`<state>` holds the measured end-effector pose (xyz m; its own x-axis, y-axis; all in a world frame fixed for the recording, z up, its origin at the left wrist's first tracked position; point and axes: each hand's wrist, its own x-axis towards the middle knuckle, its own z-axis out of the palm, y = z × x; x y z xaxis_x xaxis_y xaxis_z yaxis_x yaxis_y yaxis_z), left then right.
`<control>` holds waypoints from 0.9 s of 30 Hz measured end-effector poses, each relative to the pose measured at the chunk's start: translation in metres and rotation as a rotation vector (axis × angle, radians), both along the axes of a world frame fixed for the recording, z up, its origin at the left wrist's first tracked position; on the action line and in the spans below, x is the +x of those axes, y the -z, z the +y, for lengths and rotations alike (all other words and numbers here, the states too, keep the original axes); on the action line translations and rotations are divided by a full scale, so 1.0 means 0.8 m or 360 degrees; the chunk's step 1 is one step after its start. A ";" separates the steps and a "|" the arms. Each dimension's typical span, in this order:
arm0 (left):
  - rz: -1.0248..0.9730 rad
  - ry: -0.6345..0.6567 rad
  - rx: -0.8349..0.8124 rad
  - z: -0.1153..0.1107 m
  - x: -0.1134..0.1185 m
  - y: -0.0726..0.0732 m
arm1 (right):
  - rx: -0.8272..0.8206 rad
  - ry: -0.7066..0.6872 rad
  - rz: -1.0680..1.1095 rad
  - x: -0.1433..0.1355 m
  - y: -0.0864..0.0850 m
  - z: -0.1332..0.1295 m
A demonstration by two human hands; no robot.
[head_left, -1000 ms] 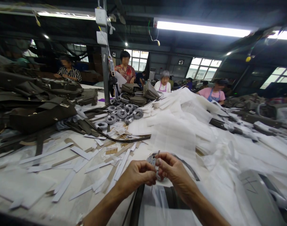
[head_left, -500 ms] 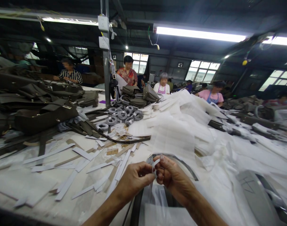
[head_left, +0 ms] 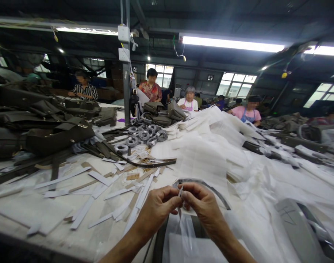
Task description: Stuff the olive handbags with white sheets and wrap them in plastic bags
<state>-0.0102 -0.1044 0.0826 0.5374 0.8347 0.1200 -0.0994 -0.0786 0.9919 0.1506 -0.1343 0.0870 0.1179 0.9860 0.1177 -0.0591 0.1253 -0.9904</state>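
My left hand [head_left: 161, 204] and my right hand [head_left: 203, 205] meet above the table's near edge, both closed in a pinch. A thin, pale strip [head_left: 180, 212] runs between their fingertips, one end hanging below. Its material is too small to tell. Right under my hands lies a dark bag [head_left: 161, 239], partly covered by clear plastic and a white foam sheet [head_left: 194, 248]. Beyond my fingers curves a dark strap wrapped in plastic [head_left: 214, 190], resting on white sheets. My fingers partly hide the strip.
White paper strips [head_left: 83, 212] lie scattered left, near coiled wrapped straps [head_left: 143, 136]. Dark bags [head_left: 57, 140] are piled far left. White foam sheets [head_left: 196, 153] heap up ahead. A grey box-like object [head_left: 298, 230] stands right. Several people work beyond, near a post [head_left: 126, 91].
My right hand has turned and come closer to my left, its fingers now lower. The strip's curled upper part has straightened into a narrow, upright edge. The camera view has shifted slightly.
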 end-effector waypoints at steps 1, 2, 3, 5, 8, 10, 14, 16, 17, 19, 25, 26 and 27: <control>0.0003 -0.0005 0.0013 -0.002 0.000 -0.001 | 0.0008 0.0015 -0.0041 -0.001 -0.003 -0.002; 0.0009 -0.0012 0.0023 -0.003 0.000 -0.002 | 0.0024 0.0036 -0.0082 -0.002 -0.005 -0.004; 0.0015 -0.0023 0.0032 -0.004 0.000 -0.002 | 0.0050 0.0059 -0.0126 -0.002 -0.008 -0.005; 0.0025 -0.0048 0.0060 -0.006 0.000 -0.001 | 0.0133 0.0107 -0.0239 -0.004 -0.011 -0.007; 0.0035 -0.0064 0.0085 -0.008 0.000 -0.001 | 0.0300 0.0158 -0.0415 -0.003 -0.013 -0.009; 0.0041 -0.0056 0.0080 -0.011 0.001 -0.003 | 0.0391 0.0153 -0.0483 -0.002 -0.013 -0.010; 0.0029 -0.0072 0.0093 -0.015 0.000 -0.012 | 0.0404 0.0060 -0.0506 0.003 -0.012 -0.013; -0.0043 -0.0072 0.0012 -0.013 0.000 -0.016 | 0.0396 0.0027 -0.0507 0.005 -0.012 -0.016; -0.0110 -0.0072 -0.0078 -0.011 -0.001 -0.016 | 0.0402 0.0017 -0.0523 0.007 -0.013 -0.018; -0.0286 -0.0093 -0.0308 -0.004 -0.001 -0.016 | 0.0434 0.0021 -0.0605 0.009 -0.015 -0.023; -0.0649 -0.0276 -0.0828 0.017 -0.004 -0.008 | 0.0671 0.0093 -0.0892 0.028 -0.021 -0.051; -0.0680 -0.0305 -0.0887 0.019 -0.004 -0.007 | 0.0734 0.0054 -0.0918 0.033 -0.020 -0.057; -0.0705 -0.0331 -0.0940 0.019 -0.004 -0.006 | 0.0788 0.0001 -0.0943 0.036 -0.020 -0.062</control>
<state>-0.0132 -0.0890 0.0873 0.3682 0.9058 -0.2097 -0.5386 0.3917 0.7460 0.1798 -0.1836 0.1030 -0.1019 0.8020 0.5885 0.4639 0.5617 -0.6851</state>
